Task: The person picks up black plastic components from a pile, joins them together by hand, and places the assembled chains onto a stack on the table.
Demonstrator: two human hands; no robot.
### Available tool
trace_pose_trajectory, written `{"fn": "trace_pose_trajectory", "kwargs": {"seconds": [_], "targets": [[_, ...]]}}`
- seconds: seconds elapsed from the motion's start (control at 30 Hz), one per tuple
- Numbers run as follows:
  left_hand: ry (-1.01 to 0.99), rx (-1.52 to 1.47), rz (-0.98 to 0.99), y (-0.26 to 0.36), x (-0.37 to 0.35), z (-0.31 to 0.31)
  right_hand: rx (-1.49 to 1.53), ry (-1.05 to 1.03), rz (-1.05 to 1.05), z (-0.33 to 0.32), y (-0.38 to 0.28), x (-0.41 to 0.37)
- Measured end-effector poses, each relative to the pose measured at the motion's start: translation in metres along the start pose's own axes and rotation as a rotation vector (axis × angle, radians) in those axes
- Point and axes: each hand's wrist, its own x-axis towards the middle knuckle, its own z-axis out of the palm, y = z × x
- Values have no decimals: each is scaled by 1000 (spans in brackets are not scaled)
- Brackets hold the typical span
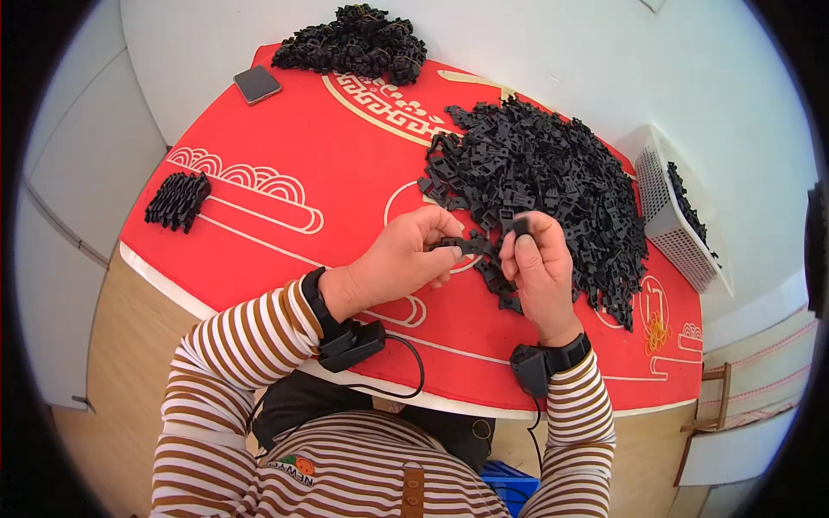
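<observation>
The left hand (401,259) has its grip clamped on a short strip of black plastic clips (466,248), lying sideways over the red worktop (285,164); the right hand (540,272), at the strip's other end, pinches one loose black plastic clip (518,226) just above it

Only legible txt: small logo patch (296,467) on chest of striped shirt (363,470), orange/green emblem w/ white letters by it, approx. "NEWYO", seen upside down from head cam; rest of word too small to read.
</observation>
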Motion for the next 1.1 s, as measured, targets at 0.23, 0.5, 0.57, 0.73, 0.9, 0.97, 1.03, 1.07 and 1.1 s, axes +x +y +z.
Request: {"fn": "trace_pose_trajectory", "kwargs": {"seconds": [0.23, 0.5, 0.57, 0.73, 0.9, 0.97, 1.03, 1.07, 1.1], "targets": [[-5, -6, -60, 4, -1, -1, 258, -32, 138, 4, -4, 0], [-1, -9, -76, 7, -2, 0, -32, -48, 45, -1, 2, -1], [-6, 9, -66, 7, -2, 0, -224, -72, -75, 0, 1, -1], [-16, 33, -48, 5, -2, 0, -530, -120, -208, 3, -1, 0], [-19, 35, -34, 6, -2, 0, -529, -136, -216, 1, 4, 1], [-15, 53, -35, 6, -3, 0, -547, -145, -212, 0, 5, 0], [-36, 25, -24, 4, -2, -1, -555, -145, -210, 1, 5, 1], [-47, 10, -19, 2, -2, -1, -559, -145, -207, 1, 4, 0], [-55, 10, -17, 3, -3, -1, -550, -145, -199, 1, 4, 0]]}}
